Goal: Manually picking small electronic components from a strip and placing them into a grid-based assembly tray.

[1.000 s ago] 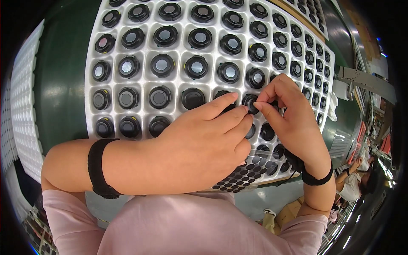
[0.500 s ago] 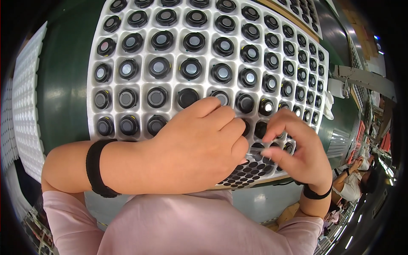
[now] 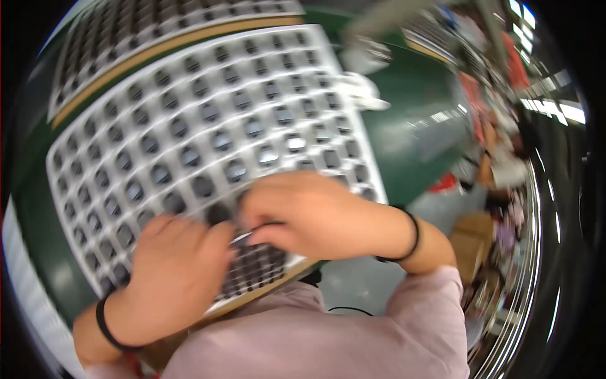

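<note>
Pink fabric of the wearer's shirt [image 3: 271, 341] fills the nearest part of the view. Just beyond, two bare hands work close together, the picture blurred. Between them and toward the body lies a thin sheet printed with rows of small black dots [image 3: 252, 268], resting over the near edge of a white moulded tray. Handling such a sheet well likely calls for one hand keeping its edge flat, while the other pinches lightly by the fingertips and stays off the parts around it.

The left hand [image 3: 180, 262], with a black band [image 3: 104, 325] at its wrist, has its fingers curled and its thumb at the sheet's left edge; whether it grips the sheet cannot be told. The right hand [image 3: 309, 215] has thumb and forefinger drawn nearly together by the sheet's upper corner; what may be between them is too blurred to make out.

Past the hands, the white moulded tray [image 3: 317, 31] holds black round parts [image 3: 203, 186] in its pockets, some with shiny silver tops. A crumpled white cloth [image 3: 363, 91] touches its far right side, on a green tabletop [image 3: 416, 139].
</note>
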The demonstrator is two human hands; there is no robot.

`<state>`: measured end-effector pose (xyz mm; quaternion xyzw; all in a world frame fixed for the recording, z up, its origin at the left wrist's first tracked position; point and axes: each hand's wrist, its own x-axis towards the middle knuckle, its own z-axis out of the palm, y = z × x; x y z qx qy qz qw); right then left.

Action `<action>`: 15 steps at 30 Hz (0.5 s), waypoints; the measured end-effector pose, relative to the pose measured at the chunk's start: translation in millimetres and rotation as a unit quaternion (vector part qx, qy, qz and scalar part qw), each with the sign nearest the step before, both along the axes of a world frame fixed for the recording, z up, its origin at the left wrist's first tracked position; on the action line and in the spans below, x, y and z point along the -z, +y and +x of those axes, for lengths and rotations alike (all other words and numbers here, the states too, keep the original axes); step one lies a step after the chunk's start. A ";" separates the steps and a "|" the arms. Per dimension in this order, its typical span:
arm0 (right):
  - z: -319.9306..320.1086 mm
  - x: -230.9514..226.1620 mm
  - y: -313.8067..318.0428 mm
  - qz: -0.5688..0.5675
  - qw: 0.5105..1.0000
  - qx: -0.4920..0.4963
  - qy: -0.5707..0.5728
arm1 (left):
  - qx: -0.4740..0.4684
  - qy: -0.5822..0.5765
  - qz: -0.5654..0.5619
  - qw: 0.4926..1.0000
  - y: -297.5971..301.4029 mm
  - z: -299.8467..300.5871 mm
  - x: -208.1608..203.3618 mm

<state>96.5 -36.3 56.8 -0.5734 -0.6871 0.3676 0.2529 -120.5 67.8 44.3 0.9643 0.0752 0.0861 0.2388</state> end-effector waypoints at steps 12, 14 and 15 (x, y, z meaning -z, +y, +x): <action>-16.7 28.4 21.5 -0.006 1.000 -0.008 -0.024 | -0.006 0.128 -0.057 0.990 8.0 -13.5 -8.5; -18.0 29.3 22.2 -0.005 1.000 -0.003 -0.016 | -0.012 0.130 -0.057 0.990 6.1 -12.4 -9.5; -16.7 28.1 25.1 -0.001 1.000 -0.007 -0.025 | -0.028 0.132 -0.059 0.989 6.3 -10.0 -12.0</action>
